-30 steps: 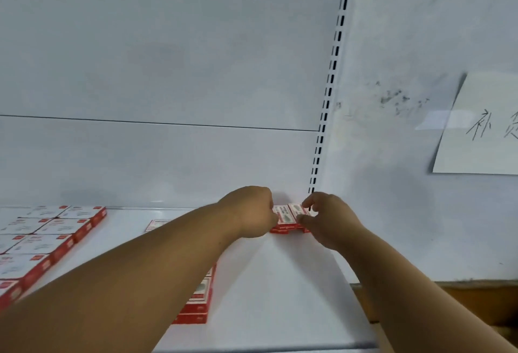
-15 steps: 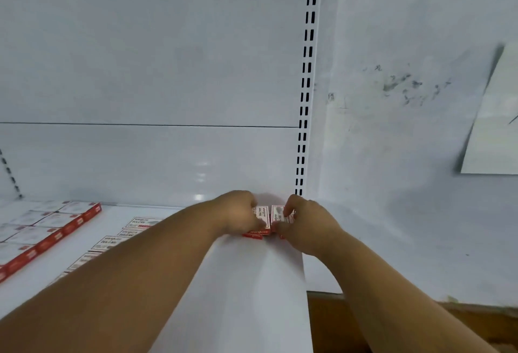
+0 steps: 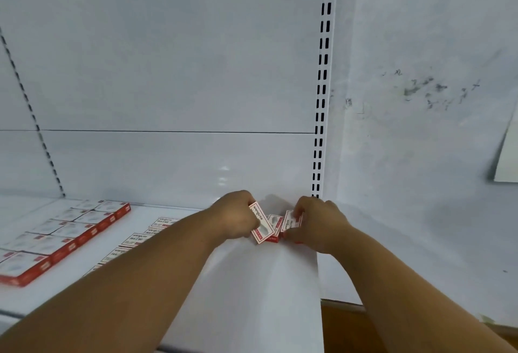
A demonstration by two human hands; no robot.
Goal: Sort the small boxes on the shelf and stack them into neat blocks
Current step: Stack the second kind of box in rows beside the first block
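Observation:
In the back right corner of the white shelf [image 3: 260,291], my left hand [image 3: 235,216] grips a small red and white box [image 3: 261,223] that is tilted up on its edge. My right hand [image 3: 315,223] pinches another small box [image 3: 290,222], also tilted. A third small box [image 3: 274,226] lies flat between the two. Both arms reach forward over the shelf. My hands hide the far ends of the held boxes.
A neat block of the same red and white boxes [image 3: 59,237] sits at the left of the shelf. A row of boxes [image 3: 140,239] runs beside my left forearm, partly hidden. A slotted upright [image 3: 322,100] and a wall close the right side.
The boxes that lay flat under my hands are now lifted: each hand has tipped one box up on its edge. The view has swung slightly left.

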